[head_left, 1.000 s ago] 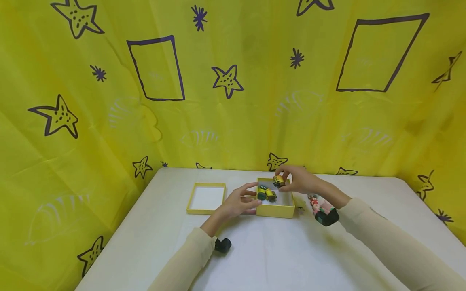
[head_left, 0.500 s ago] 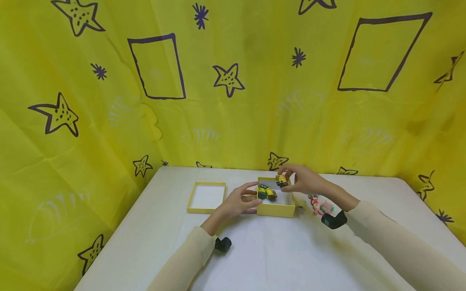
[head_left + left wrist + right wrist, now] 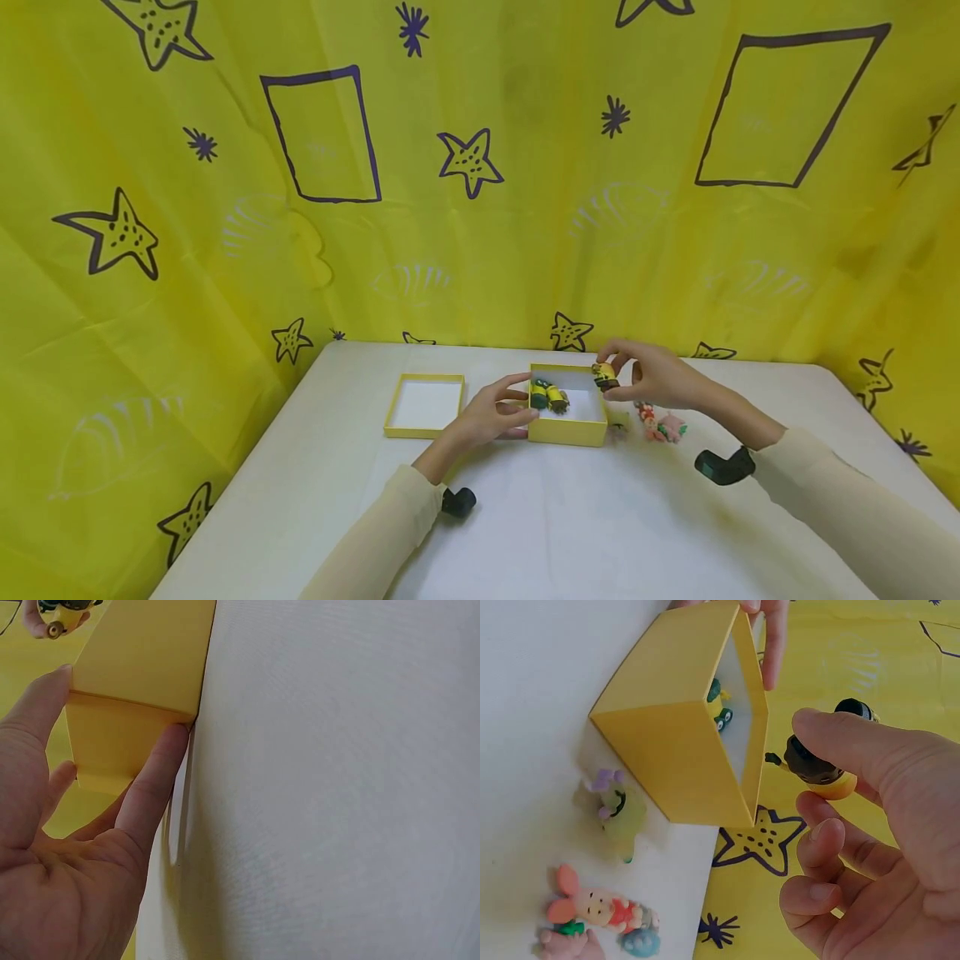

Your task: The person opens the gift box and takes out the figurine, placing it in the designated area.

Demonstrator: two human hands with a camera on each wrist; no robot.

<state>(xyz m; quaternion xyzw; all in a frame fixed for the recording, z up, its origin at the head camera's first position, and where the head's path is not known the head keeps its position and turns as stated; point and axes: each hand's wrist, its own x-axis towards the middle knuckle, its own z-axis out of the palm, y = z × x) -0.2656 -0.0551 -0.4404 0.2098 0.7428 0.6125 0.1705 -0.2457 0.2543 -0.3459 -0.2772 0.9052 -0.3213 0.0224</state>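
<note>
My right hand (image 3: 656, 379) pinches a small yellow toy figure with dark parts (image 3: 603, 376) between thumb and fingers, above the right rim of an open yellow box (image 3: 568, 432). In the right wrist view the figure (image 3: 814, 761) is clear of the box wall, its other fingers loosely bent. Against the box's left side rest the spread fingertips of my left hand (image 3: 483, 417); the left wrist view shows them touching the box's end and lower edge. Two yellow-and-green toy figures (image 3: 550, 396) lie inside the box at its left.
A shallow yellow lid with a white inside (image 3: 426, 406) lies left of the box. To the right are a pale green figure (image 3: 624, 817), a pink figure with big ears (image 3: 592, 904) and other small pieces. A yellow curtain (image 3: 480, 250) hangs behind the white table (image 3: 525, 533).
My right hand has moved right with the toy figure, from above the box's inside to its right rim. The left hand has stayed against the box.
</note>
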